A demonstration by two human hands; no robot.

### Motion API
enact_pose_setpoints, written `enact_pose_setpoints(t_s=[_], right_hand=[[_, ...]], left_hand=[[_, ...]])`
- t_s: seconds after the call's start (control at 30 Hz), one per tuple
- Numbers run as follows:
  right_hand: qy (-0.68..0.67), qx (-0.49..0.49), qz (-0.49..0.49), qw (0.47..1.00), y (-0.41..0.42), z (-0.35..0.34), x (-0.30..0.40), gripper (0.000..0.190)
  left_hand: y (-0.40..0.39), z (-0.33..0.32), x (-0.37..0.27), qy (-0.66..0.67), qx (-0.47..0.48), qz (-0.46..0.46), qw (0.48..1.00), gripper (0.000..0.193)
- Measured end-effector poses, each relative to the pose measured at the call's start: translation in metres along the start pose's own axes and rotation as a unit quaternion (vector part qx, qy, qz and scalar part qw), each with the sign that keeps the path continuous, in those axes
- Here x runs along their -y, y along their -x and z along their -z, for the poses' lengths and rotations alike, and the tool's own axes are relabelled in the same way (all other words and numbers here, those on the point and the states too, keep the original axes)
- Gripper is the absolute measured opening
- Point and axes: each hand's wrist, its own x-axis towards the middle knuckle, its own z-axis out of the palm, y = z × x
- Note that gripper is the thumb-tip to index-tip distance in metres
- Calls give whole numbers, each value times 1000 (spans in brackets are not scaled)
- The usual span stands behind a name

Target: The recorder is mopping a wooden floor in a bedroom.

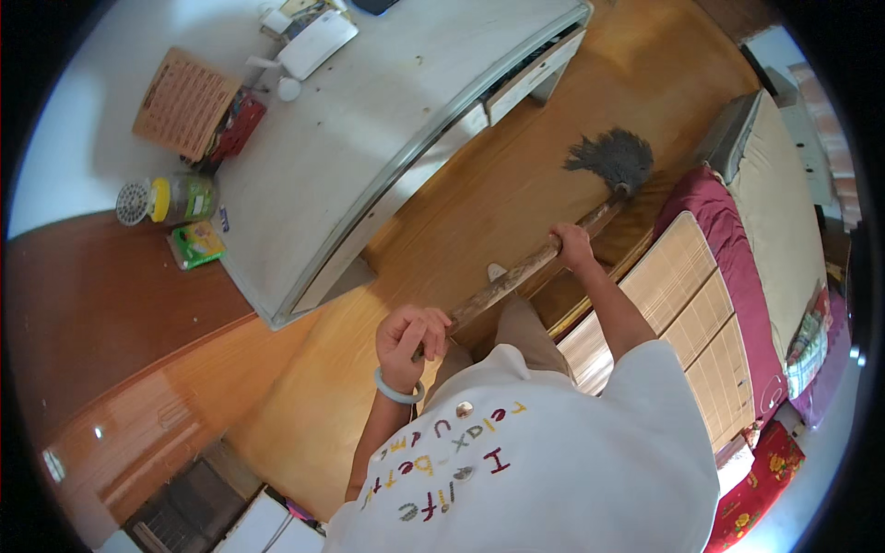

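A mop with a wooden handle runs slantwise across the floor before me. Its dark grey string head lies on the brown wood-look floor, between the desk and the bed. My left hand is closed around the top end of the handle; a pale bangle circles that wrist. Further down the shaft, my right hand grips it, nearer the mop head.
A long desk with a partly pulled-out drawer stands to the left. On the right is a bed with a bamboo mat and a maroon cloth. A plastic jar and a green packet sit by the desk's near left corner.
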Motion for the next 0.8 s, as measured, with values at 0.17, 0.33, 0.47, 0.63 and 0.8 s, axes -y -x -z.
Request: enact_pose_setpoints(t_s=[0.17, 0.33, 0.47, 0.63, 0.8], right_hand=[[40, 24, -13, 999, 26, -54, 80, 29], [56, 50, 19, 997, 47, -121, 181, 28], [38, 138, 50, 988, 64, -172, 284, 28], [25, 162, 125, 979, 108, -238, 398, 29], [-46, 191, 210, 958, 149, -301, 493, 24]], left_hand=[[67, 65, -29, -11, -86, -20, 996, 22], [147, 140, -62, -14, -155, -108, 982, 19], [221, 201, -93, -31, -223, -159, 961, 24], [324, 269, -132, -52, -256, -212, 942, 24], [411, 292, -173, -83, -315, -256, 910, 27]])
